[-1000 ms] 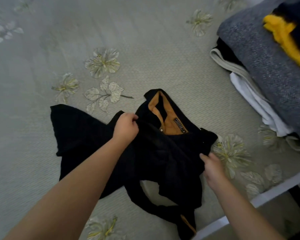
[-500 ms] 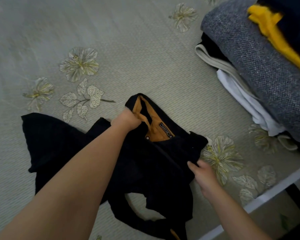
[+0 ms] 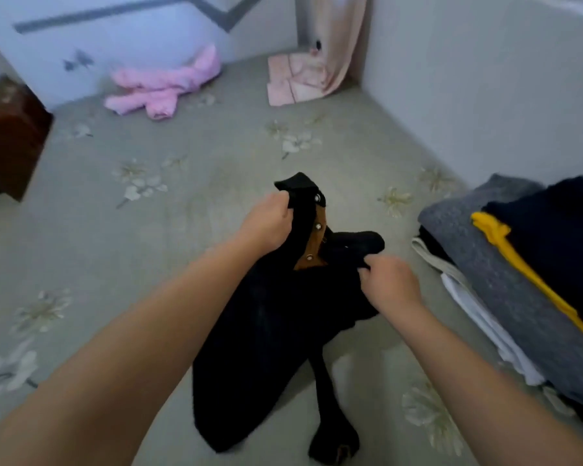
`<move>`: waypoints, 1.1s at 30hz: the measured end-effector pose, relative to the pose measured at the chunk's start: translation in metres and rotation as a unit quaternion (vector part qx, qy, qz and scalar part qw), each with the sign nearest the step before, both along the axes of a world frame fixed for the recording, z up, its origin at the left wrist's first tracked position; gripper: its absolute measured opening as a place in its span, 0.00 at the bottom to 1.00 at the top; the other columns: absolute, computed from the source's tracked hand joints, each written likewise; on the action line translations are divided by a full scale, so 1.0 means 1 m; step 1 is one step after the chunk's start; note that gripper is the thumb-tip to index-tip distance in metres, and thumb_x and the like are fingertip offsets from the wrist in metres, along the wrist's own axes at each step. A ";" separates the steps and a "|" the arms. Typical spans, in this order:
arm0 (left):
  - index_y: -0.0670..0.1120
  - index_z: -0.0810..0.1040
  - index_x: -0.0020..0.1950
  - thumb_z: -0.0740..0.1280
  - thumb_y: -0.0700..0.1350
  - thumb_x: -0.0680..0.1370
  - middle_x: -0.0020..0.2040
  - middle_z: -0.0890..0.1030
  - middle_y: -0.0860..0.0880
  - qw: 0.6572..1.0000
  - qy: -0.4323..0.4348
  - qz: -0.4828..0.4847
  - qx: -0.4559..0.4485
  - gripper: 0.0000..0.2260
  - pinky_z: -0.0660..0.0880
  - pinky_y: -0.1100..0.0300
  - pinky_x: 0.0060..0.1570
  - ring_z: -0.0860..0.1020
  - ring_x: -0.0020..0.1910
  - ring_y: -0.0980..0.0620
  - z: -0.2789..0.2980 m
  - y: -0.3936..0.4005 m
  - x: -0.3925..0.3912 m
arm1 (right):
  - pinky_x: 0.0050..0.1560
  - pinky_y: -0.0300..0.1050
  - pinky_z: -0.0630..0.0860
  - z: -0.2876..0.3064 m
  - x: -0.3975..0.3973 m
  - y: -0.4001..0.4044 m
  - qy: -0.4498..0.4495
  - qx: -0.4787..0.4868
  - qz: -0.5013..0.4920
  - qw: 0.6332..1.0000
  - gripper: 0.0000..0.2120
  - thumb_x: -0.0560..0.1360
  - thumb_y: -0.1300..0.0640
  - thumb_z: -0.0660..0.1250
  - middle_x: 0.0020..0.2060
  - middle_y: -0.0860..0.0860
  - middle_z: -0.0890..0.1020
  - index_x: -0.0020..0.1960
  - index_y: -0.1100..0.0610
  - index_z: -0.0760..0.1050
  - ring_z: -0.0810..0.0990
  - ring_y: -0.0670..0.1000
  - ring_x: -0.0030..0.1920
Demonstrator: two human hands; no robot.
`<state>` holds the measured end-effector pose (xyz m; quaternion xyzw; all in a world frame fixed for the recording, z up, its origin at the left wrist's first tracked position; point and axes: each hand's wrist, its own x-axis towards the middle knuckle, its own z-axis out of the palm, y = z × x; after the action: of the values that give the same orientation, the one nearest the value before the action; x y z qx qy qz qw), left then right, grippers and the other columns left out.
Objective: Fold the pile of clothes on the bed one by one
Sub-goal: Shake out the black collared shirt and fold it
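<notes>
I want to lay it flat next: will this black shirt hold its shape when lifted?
Probably not. The black shirt sags limp between the left hand and right hand, sleeve dangling. It seems light: a pinch by each hand lifts it.

The room is dim under soft, even, bluish light, with only a faint shadow on the bedspread (image 3: 148, 250) below the left hand (image 3: 266, 220). Far beyond the hands, the pink jacket (image 3: 162, 89) and wall smear with motion blur. Straight lines bow toward the edges.
</notes>
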<state>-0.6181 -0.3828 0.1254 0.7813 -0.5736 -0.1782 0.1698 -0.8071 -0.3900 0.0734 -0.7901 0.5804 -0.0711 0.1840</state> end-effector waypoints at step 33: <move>0.40 0.71 0.58 0.52 0.48 0.81 0.57 0.76 0.40 0.874 -0.361 0.233 -0.227 0.15 0.66 0.54 0.44 0.74 0.55 0.41 0.391 0.232 0.154 | 0.54 0.47 0.67 0.431 0.107 0.077 -0.307 -0.227 0.048 0.923 0.12 0.77 0.63 0.53 0.59 0.63 0.75 0.56 0.63 0.71 0.72 0.61 0.59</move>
<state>-0.4638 -0.1504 0.5164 0.8423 -0.4209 0.2962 0.1602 -0.6998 -0.3126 0.5045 -0.7767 0.4255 -0.4313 0.1719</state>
